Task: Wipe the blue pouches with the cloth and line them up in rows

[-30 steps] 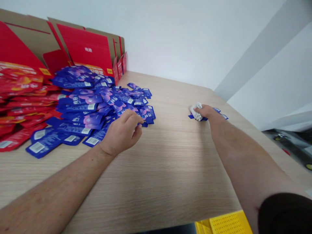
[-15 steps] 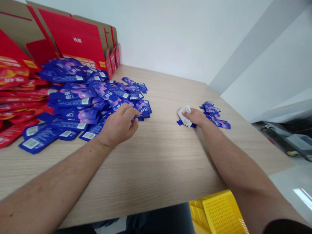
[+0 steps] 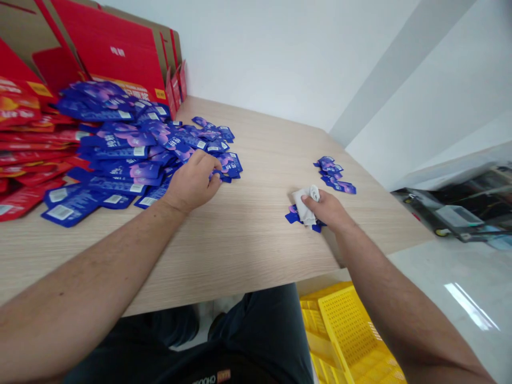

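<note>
- The right hand (image 3: 325, 209) is closed on a white cloth (image 3: 306, 206), which is pressed onto a blue foil sachet (image 3: 293, 217).
- The left hand (image 3: 192, 181) is curled over the edge of a heap of blue sachets (image 3: 124, 154), touching it; whether anything is gripped cannot be told.
- A small group of sachets (image 3: 333, 175) is laid near the right hand on a wood-grain table (image 3: 256, 213).
- Red sachets (image 3: 24, 154) are heaped beside the blue heap.
- Flattened red cartons (image 3: 108, 48) are stood against the wall (image 3: 280, 53).
- A yellow plastic crate (image 3: 344, 330) is seen below the table edge.

white walls (image 3: 256, 48), glossy pale floor (image 3: 440, 309) (one bright streak)
</note>
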